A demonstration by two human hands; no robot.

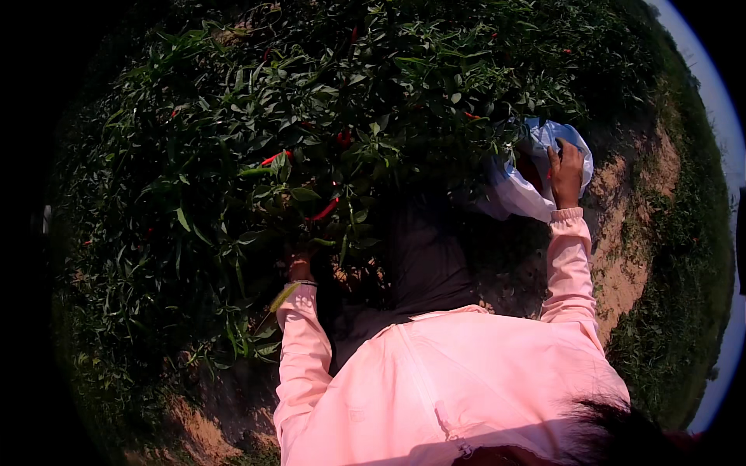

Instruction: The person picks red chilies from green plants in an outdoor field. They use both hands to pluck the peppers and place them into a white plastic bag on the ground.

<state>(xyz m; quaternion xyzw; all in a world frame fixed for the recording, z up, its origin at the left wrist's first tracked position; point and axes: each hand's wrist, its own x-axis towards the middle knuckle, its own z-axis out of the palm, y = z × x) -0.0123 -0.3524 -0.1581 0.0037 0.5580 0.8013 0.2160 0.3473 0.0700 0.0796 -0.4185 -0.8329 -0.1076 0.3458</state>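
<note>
My right hand (566, 173) is over the mouth of a white and blue plastic bag (524, 195), its fingers bent near the rim. Something red shows beside the palm; whether the hand holds it I cannot tell. Dark red contents are partly seen inside the bag. My left hand (300, 263) reaches in among chilli pepper plants, its fingers hidden by leaves and shade. Just above it hang a curved red chilli pepper (325, 211) and a small green chilli pepper (322, 242). Farther up are another red chilli pepper (276, 158) and a green one (255, 172).
Dense pepper foliage (349, 76) spreads across the front and left, with scattered red peppers. My dark-trousered leg (428, 256) is between my arms. Bare soil (620, 262) runs along the right, with low green growth beyond it.
</note>
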